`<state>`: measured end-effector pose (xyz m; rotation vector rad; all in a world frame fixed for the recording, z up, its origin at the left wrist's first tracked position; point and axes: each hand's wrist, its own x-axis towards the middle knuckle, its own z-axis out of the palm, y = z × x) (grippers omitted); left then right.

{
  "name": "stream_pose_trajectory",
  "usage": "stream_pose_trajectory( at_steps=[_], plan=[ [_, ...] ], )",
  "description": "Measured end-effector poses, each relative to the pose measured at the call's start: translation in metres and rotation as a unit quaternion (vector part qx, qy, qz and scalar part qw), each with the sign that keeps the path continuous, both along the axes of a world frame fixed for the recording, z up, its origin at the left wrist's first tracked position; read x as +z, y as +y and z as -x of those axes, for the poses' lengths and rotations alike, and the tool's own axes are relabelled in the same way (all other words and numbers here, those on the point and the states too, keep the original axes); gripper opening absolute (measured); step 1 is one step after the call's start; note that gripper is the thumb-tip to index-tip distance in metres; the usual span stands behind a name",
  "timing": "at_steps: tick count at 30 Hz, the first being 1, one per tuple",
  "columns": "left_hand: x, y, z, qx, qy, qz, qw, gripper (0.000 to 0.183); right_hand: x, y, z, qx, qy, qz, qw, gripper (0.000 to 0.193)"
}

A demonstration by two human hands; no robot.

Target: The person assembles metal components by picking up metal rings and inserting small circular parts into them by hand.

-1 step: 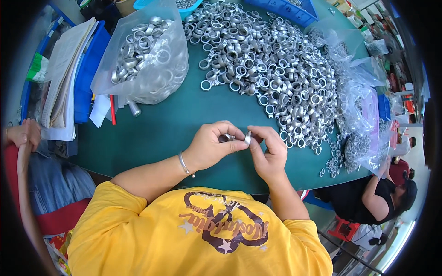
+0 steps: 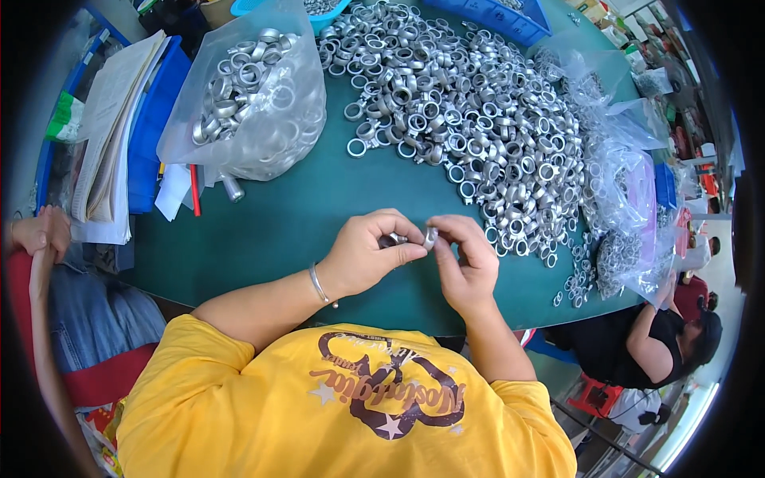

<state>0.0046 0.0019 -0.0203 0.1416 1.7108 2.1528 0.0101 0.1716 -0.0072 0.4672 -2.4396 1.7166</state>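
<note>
A small silver ring [image 2: 430, 238] is held above the desk [image 2: 263, 251], tilted, with fingertips at it from both sides. The left hand [image 2: 362, 251] has its grip drawn close, thumb and forefinger at the ring's near side, and more silver metal [image 2: 390, 239] shows between its curled fingers. The right hand [image 2: 468, 267] has its forefinger and thumb at the ring's other side, a little apart; whether that grip has firm hold I cannot tell. A metal bracelet [image 2: 317, 283] circles the left wrist, below which spreads a yellow shirt [image 2: 351, 398]. Beyond the hands, a broad heap of silver rings [image 2: 478, 119] covers the far desk, and thinner rings [image 2: 578, 275] lie at its right end, beside clear plastic bags [image 2: 629, 183]. To the left stands 1 translucent bag [image 2: 295, 131] filled with rings, with a red pen [image 2: 195, 190] near its base and a stack of papers [image 2: 111, 131] farther left. A blue tray [image 2: 498, 20] sits past the heap. 1 person in black [image 2: 645, 346] is at the right, and another person's hands [image 2: 44, 231] show at the left edge.
</note>
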Motion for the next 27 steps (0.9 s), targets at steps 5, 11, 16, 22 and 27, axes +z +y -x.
stream_pose_trajectory(
  at_steps=[5,11,16,22,27],
  plan=[
    [0.002,0.0,0.0,0.021,0.173,0.065,0.983,0.01,-0.004,0.009,0.0,0.035,-0.259,0.238,0.935,0.026],
    [0.001,0.001,-0.002,0.024,0.058,0.008,0.998,0.015,-0.009,0.002,-0.008,0.034,-0.191,0.3,0.934,0.019],
    [0.005,-0.001,-0.003,0.008,0.011,0.002,1.0,0.018,-0.015,0.002,-0.009,-0.029,-0.02,0.152,0.988,0.017],
    [0.005,0.0,-0.003,-0.046,-0.077,-0.047,0.995,0.016,-0.007,-0.001,-0.007,-0.087,0.148,-0.031,0.985,0.022],
    [-0.003,0.003,-0.002,-0.005,-0.217,-0.194,0.957,0.015,0.002,-0.004,-0.007,0.002,0.271,-0.098,0.958,0.03]
  ],
)
